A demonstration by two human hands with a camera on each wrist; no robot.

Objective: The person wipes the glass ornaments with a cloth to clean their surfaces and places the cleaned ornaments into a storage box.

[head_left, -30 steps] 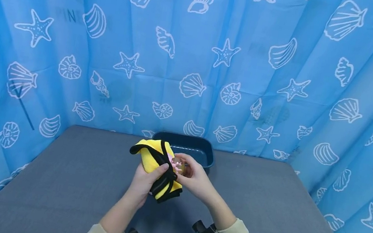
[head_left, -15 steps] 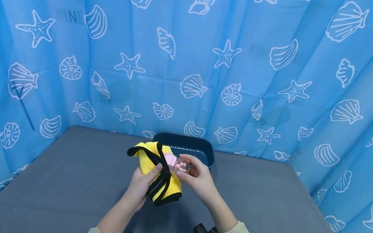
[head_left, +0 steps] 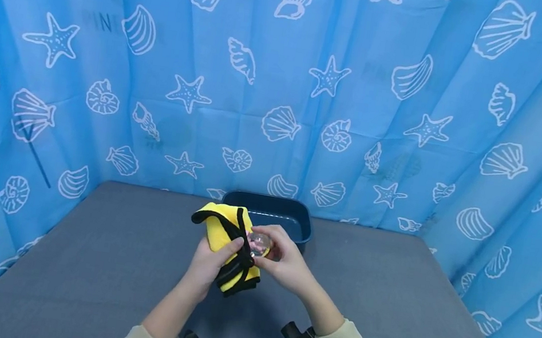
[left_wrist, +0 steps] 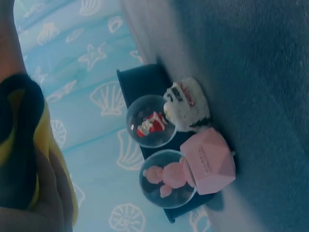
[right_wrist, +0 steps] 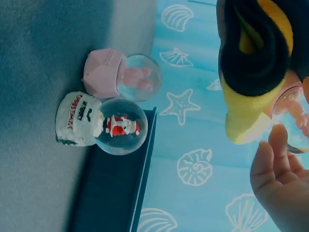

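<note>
My left hand (head_left: 205, 264) grips a yellow cloth (head_left: 220, 236) with black edging, folded around a snow globe (head_left: 258, 244). The globe's clear dome, with small pink shapes inside, pokes out of the cloth on the right. My right hand (head_left: 286, 261) holds that dome between thumb and fingers. In the right wrist view, part of the globe's pink base (right_wrist: 286, 95) shows beside the cloth; the rest is covered. Both hands are raised above the table, in front of the tray.
A dark blue tray (head_left: 306, 226) stands at the table's (head_left: 107, 261) back, before a shell-patterned blue curtain (head_left: 283, 78). In front of it stand a Santa snow globe (left_wrist: 152, 123) on a white base and a pink-based globe (left_wrist: 210, 162) with a pink figure, both hidden in the head view.
The held globe has been turned between the hands: half a second ago its pink base showed beside the cloth, now the cloth covers it there and the clear dome faces up.
</note>
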